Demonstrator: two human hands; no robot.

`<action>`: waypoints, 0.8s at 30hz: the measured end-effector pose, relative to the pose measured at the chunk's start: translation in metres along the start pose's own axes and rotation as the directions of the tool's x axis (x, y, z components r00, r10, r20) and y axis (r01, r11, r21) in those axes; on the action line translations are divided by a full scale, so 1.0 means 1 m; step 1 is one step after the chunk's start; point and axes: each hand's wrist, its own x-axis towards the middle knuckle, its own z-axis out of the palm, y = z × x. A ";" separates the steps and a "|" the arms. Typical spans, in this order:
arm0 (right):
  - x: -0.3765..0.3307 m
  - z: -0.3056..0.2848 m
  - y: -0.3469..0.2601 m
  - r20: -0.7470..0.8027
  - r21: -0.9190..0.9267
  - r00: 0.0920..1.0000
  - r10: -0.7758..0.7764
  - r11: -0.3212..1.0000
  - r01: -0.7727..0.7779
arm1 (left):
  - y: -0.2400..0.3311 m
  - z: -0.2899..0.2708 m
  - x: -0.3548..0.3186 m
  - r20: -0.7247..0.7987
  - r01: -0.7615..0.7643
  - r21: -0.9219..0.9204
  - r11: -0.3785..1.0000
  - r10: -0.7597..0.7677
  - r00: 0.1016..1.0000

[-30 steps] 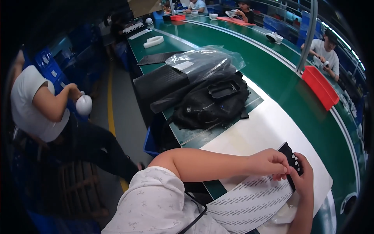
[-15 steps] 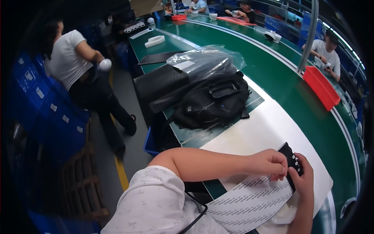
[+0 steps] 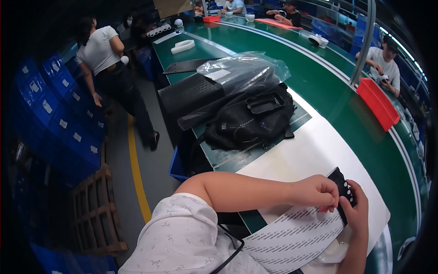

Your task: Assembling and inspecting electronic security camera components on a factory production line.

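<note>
At the lower right, my right hand [image 3: 357,206] is closed round a flat black piece with a row of white round dots [image 3: 345,186], thumb toward me. My left hand [image 3: 319,192] reaches across from the left, fingers curled together right at the black piece's near edge. Whatever its fingertips pinch is too small or hidden to name. Beneath both hands lies a white sheet with repeated grey print [image 3: 292,239], its right end meeting the black piece. A crumpled clear plastic piece [image 3: 335,252] shows beside my right wrist.
A white board [image 3: 292,157] covers the near table. Beyond it lie a black mesh bundle with a black frame [image 3: 264,102], clear plastic bags [image 3: 242,68] and black sheets [image 3: 189,96]. A red bin [image 3: 378,105] stands right. A person walks at left by blue crates [image 3: 68,114].
The person at left has walked farther away along the aisle. My hands and the black piece stay in nearly the same place; the view has shifted slightly.
</note>
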 end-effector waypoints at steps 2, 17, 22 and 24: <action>-0.001 -0.001 0.000 0.003 -0.005 1.000 0.013 1.000 -0.013 | -0.001 0.000 0.001 -0.001 0.005 -0.001 1.000 -0.005 1.000; 0.002 0.000 0.000 0.013 -0.039 1.000 0.000 0.999 0.000 | -0.004 -0.006 0.001 0.021 0.018 0.027 0.999 -0.019 1.000; 0.002 0.000 -0.001 0.009 -0.037 1.000 0.014 0.999 -0.014 | -0.004 -0.006 0.001 0.026 0.020 0.006 1.000 -0.020 0.999; 0.003 0.000 -0.001 0.009 -0.038 1.000 0.008 0.999 -0.008 | -0.002 -0.005 0.002 0.019 0.030 0.016 0.999 -0.030 0.999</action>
